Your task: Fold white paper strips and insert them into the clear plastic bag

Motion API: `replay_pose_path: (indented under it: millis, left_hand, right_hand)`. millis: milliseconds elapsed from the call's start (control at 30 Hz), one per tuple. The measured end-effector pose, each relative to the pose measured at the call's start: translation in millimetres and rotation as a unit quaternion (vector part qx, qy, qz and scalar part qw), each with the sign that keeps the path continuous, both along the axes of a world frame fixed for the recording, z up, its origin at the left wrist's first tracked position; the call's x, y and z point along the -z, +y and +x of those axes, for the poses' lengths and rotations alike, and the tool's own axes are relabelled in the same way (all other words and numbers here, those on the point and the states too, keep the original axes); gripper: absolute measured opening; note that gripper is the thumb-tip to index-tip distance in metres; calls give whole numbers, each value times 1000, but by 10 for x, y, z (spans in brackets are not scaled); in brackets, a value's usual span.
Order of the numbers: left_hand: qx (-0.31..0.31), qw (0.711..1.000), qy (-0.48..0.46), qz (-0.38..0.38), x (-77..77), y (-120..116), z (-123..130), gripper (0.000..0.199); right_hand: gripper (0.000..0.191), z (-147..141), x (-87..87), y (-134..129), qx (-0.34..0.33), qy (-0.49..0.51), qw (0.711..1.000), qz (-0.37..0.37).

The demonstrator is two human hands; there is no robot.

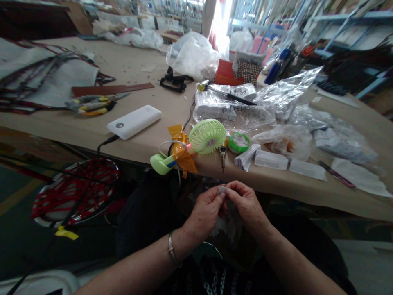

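My left hand [206, 211] and my right hand [245, 205] meet over my lap, just off the table's front edge. Both pinch a small white piece [222, 189] between thumbs and fingertips; it is too small to tell its kind. Beyond them a soldering-iron-like pointed tool [223, 157] juts over the edge, tip down. Left of it, a light green fan [208, 136] is fixed with orange tape [183, 151]. White printed labels lie to the right, some in a folded stack [246, 157] and some in flat piles [270, 159], close to a green round container [238, 143].
A white power bank [135, 121] with a black cable lies at left, near yellow-handled pliers [96, 105]. Clear plastic bags [233, 102] cover the back right, with a small hammer [227, 93] on top. Purple-handled scissors [337, 174] rest at right. A red-strapped round stool [76, 190] stands below left.
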State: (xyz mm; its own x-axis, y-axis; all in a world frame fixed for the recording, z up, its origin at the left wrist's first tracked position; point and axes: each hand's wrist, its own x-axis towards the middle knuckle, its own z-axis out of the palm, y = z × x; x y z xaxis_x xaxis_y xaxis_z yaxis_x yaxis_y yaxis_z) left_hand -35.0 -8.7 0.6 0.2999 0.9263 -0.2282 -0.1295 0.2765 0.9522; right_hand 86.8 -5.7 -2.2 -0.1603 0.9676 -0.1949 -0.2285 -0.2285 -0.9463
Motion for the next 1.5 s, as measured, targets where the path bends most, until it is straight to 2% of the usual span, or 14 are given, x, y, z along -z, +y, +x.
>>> replay_pose_path:
  millis: [200, 433, 567, 767, 1500]
  left_hand:
    - [-17, 997, 40, 62, 52, 40, -26, 17]
    - [-50, 978, 134, 151, -47, 187, -78, 17]
    - [-67, 966, 167, 183, -73, 265, -80, 16]
    - [-75, 958, 189, 204, -65, 326, -85, 18]
    - [-87, 961, 178, 195, -69, 428, -73, 19]
  right_hand:
    - [16, 46, -36, 118, 52, -103, 992, 56]
    - [11, 96, -115, 268, 57, -233, 962, 131]
    - [11, 86, -147, 305, 61, -275, 945, 166]
    - [12, 67, -165, 330, 65, -297, 934, 188]
    - [11, 38, -151, 368, 85, -312, 926, 196]
